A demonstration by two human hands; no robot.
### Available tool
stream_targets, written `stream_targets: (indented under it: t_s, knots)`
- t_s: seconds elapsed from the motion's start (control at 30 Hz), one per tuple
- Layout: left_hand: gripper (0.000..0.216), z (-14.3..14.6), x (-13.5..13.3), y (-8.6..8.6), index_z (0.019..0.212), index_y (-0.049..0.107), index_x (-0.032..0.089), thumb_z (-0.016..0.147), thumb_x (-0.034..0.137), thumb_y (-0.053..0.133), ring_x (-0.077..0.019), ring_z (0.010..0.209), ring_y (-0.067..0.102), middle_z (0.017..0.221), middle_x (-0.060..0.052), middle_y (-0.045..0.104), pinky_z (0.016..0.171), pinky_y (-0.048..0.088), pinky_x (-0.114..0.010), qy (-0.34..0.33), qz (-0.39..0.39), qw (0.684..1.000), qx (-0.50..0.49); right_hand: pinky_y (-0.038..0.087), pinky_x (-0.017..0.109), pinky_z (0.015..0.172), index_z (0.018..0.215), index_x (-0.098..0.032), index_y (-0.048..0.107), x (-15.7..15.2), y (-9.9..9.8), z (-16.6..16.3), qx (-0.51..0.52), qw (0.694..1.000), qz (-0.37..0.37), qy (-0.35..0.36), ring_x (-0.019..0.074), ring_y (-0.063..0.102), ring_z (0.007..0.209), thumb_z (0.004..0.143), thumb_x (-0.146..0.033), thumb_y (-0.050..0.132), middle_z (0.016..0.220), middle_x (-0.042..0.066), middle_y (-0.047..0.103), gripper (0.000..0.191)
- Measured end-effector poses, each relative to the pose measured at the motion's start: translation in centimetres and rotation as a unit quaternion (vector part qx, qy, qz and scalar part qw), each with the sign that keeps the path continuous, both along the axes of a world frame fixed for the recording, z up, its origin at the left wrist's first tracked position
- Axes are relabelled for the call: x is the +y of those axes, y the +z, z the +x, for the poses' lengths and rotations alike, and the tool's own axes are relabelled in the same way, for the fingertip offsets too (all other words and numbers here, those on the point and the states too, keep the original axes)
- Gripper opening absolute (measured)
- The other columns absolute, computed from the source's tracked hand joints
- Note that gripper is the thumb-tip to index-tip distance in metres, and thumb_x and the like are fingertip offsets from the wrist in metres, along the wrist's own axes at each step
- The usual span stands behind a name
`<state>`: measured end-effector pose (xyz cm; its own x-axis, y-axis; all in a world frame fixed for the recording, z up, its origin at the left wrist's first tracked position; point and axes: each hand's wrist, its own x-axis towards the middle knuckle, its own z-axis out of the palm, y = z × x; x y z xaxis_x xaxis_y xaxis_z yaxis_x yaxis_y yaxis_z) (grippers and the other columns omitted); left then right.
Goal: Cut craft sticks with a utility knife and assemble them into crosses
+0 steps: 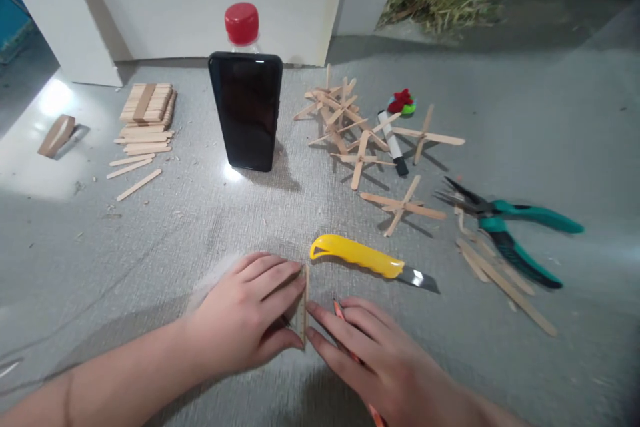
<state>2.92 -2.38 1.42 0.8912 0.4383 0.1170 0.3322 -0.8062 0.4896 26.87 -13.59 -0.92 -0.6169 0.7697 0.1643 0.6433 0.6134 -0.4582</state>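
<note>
My left hand [245,313] presses a small see-through ruler [301,323] with dark markings, its fingertips and thumb on it. Along the ruler's right edge lies a narrow wooden craft stick [307,277]. An orange pencil [339,310] is tucked between the fingers of my right hand [380,357], its tip pointing up and away. Two right fingertips touch the stick's right side. Just beyond both hands is a yellow utility knife [357,255] with its blade out to the right.
Behind stand a phone [247,113] and a red-capped bottle [242,23]. Craft sticks [147,103] are stacked at left. Crossed-stick pieces [361,159], a marker [393,140] and a red-green item [401,102] lie right of the phone. Teal pliers [515,230] rest over stick scraps [510,287].
</note>
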Motion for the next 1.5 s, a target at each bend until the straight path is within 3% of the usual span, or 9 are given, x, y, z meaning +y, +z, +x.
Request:
stream_targets:
  t_s: [0.53,1.5]
  knots:
    - [0.057,0.1,0.3,0.1,0.133,0.057,0.008,0.096,0.052,0.060,-0.0278,0.122,0.059,0.133,-0.014,0.065,0.108,0.050,-0.046,-0.005,0.015,1.000,-0.014,0.047,0.052,0.102,0.134,-0.014,0.061,0.1,-0.1,0.0,0.013,1.000,0.004,0.013,0.0301,0.056,0.113,0.087,-0.017,0.055,0.140,0.014,0.062,0.047]
    - [0.060,-0.1,0.4,-0.1,0.134,0.057,0.010,0.094,0.054,0.062,-0.0296,0.123,0.059,0.135,-0.015,0.064,0.107,0.050,-0.047,-0.009,0.007,1.000,-0.004,0.049,0.048,0.097,0.127,-0.015,0.066,0.7,0.9,-0.1,0.019,0.999,0.032,-0.003,0.0278,0.056,0.107,0.086,-0.006,0.043,0.132,0.011,0.067,0.048]
